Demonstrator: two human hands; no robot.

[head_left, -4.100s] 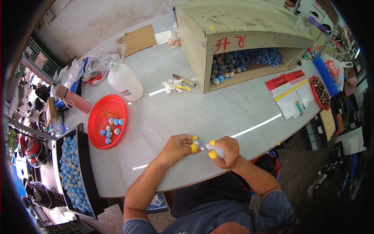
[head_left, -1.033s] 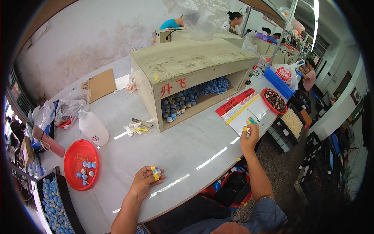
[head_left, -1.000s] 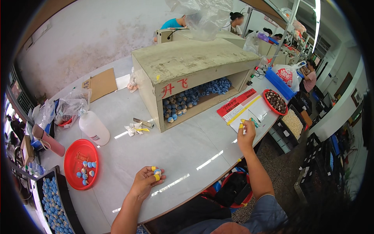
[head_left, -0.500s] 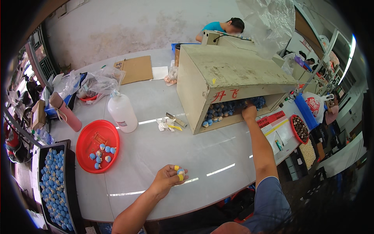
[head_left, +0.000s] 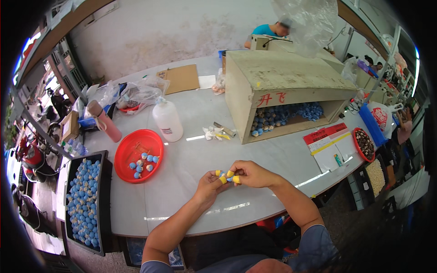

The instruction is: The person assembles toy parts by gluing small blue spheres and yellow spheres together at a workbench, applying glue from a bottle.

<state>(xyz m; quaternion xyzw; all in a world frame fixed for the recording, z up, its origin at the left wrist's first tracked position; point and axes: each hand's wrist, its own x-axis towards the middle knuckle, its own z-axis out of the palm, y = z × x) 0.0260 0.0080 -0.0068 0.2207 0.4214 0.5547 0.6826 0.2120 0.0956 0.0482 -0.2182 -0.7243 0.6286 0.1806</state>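
Note:
Both hands meet over the near middle of the table, thumbs and forefingers wrapped in yellow tape. My left hand (head_left: pixel 208 187) is closed on a small blue-and-cream ball (head_left: pixel 222 173), mostly hidden by the fingers. Against it, my right hand (head_left: pixel 253 174) pinches a small blue piece (head_left: pixel 230 179), its shape too covered to make out. Similar blue-and-cream balls (head_left: pixel 138 166) lie in a red basin (head_left: pixel 122 169) to the left. More balls (head_left: pixel 260 127) and a heap of small blue pieces (head_left: pixel 309 110) fill an open-fronted beige box (head_left: pixel 291 77) ahead.
A black crate (head_left: pixel 107 182) of blue balls stands at the left. Beyond the basin are a white bottle (head_left: pixel 167 122) and pink flask (head_left: pixel 107 124). Crumpled tissue (head_left: pixel 214 133) lies before the box. A printed sheet (head_left: pixel 330 148) and red bowl (head_left: pixel 364 144) are right; a co-worker (head_left: pixel 268 31) sits behind.
My right hand has come out of the beige box and back to my left hand, now with a small blue piece. The left hand still holds its ball. The view has shifted.

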